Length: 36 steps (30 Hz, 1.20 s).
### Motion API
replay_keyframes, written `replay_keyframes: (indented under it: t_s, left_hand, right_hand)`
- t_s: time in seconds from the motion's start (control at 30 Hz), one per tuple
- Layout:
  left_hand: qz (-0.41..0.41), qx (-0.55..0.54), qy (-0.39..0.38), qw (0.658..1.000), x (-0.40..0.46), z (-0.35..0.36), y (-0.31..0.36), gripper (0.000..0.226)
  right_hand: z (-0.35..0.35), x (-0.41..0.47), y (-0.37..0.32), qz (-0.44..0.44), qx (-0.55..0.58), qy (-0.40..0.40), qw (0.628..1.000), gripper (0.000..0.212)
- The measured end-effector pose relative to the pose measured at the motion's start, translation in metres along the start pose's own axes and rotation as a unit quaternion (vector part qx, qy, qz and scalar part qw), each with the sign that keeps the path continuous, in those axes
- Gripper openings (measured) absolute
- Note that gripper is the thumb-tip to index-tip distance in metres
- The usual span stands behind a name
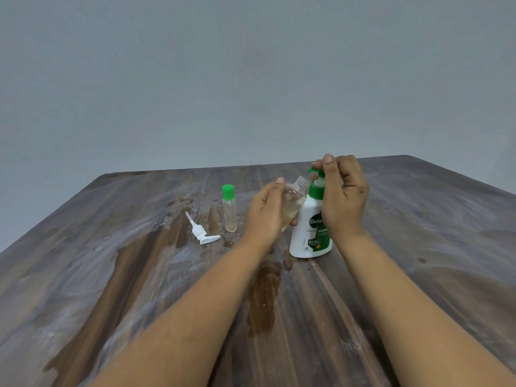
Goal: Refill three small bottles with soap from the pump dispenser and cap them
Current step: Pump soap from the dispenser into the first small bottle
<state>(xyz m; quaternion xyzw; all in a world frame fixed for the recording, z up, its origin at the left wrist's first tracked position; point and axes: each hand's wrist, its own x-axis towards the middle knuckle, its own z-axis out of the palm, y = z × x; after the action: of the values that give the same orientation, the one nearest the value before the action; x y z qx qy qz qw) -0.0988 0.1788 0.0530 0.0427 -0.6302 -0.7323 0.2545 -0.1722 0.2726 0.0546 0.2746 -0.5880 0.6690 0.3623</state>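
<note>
The left hand (265, 210) curls round a small clear plastic bottle (293, 201), uncapped, tilted so its threaded neck leans up toward the green spout of the white pump dispenser with a green pump head (310, 227); the palm hides most of the bottle's lower body, and how much yellowish soap sits in it is hard to judge. The right hand (344, 194) wraps the dispenser's pump head from the right, its thumb lying on top of the head and its fingers curled behind, so much of the pump and the right part of the label are hidden. The dispenser stands upright on the brown streaked wooden table (418, 303), right of the middle and nearer the far edge than the near one. To its left, just beyond the left hand, a second small clear bottle with a green cap (229, 209) stands upright holding pale liquid. Further left a loose white pump piece with a tube (201, 231) lies flat among wet patches. The table's near edge is cut off; open wood stretches toward the left edge, the far right corner and the near side.
</note>
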Motion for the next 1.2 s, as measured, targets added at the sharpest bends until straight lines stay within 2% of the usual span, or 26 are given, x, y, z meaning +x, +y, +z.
replay_keyframes:
  t_s: [0.1, 0.33, 0.53, 0.87, 1.07, 1.2]
  left_hand:
    - [0.001, 0.001, 0.004, 1.0, -0.0001, -0.0002, -0.0003, 0.032]
    - [0.007, 0.003, -0.003, 1.0, 0.0003, -0.0003, -0.0009, 0.033]
    - [0.003, -0.005, -0.003, 1.0, 0.0005, -0.0005, 0.0003, 0.032]
    - [0.005, -0.006, -0.009, 1.0, 0.0018, -0.0009, -0.0028, 0.032]
    - [0.003, -0.002, -0.006, 1.0, 0.0023, -0.0012, -0.0026, 0.033]
    - [0.002, -0.001, -0.005, 1.0, 0.0024, -0.0006, -0.0019, 0.033]
  right_hand:
    - [0.0011, 0.0016, -0.0004, 0.02, 0.006, -0.005, 1.0, 0.032]
    - [-0.0012, 0.0043, 0.0045, -0.003, -0.03, -0.038, 0.999, 0.03]
    - [-0.0008, 0.0014, 0.0028, -0.001, 0.006, -0.008, 1.0, 0.029]
    - [-0.0016, 0.0034, 0.003, -0.008, -0.03, -0.038, 0.999, 0.03]
    - [0.0004, 0.0009, 0.001, 0.007, 0.006, -0.005, 1.0, 0.029]
    - [0.0002, 0.0025, 0.0012, 0.012, -0.003, -0.017, 1.0, 0.03]
